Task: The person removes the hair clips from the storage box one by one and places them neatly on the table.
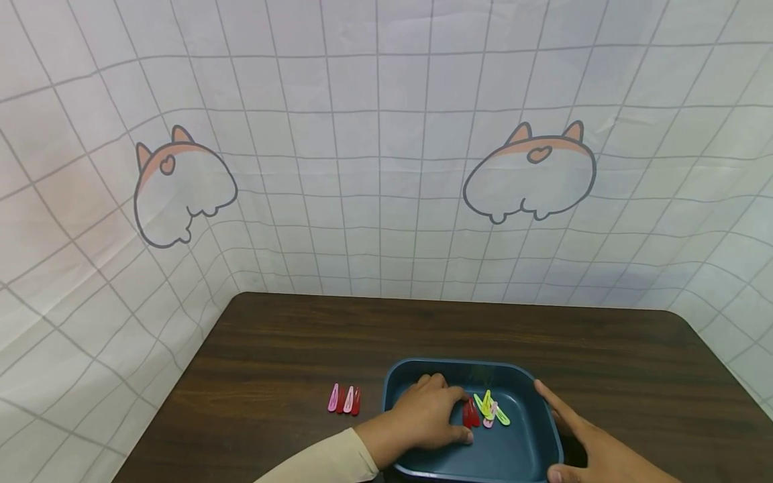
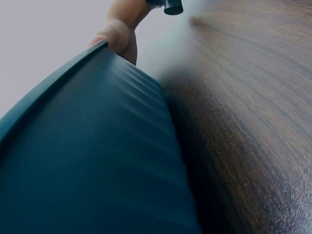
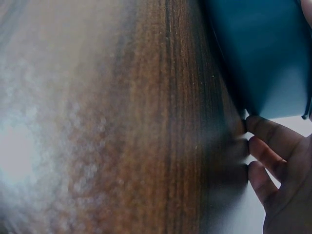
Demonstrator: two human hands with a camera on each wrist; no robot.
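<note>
While left hand [image 1: 423, 419] pinches red clip [image 1: 470, 414] in tray [image 1: 531, 456], right hand [image 1: 594, 446] flat, steadying tray's side

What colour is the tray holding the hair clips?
Dark teal blue tray, clearest in the head view.

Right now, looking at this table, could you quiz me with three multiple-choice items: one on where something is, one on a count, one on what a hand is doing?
1. Where do the clips outside the tray lie?
A. left of it
B. right of it
C. behind it

2. How many hair clips on the table lie outside the tray?
A. one
B. three
C. six

3. What is the left hand doing?
A. hanging in the air
B. reaching inside the tray at the red clips
C. pressing the wall

Answers: 1 A, they lie by its left wall. 2 B, one pink, two red. 3 B, its fingers reach them.
</note>
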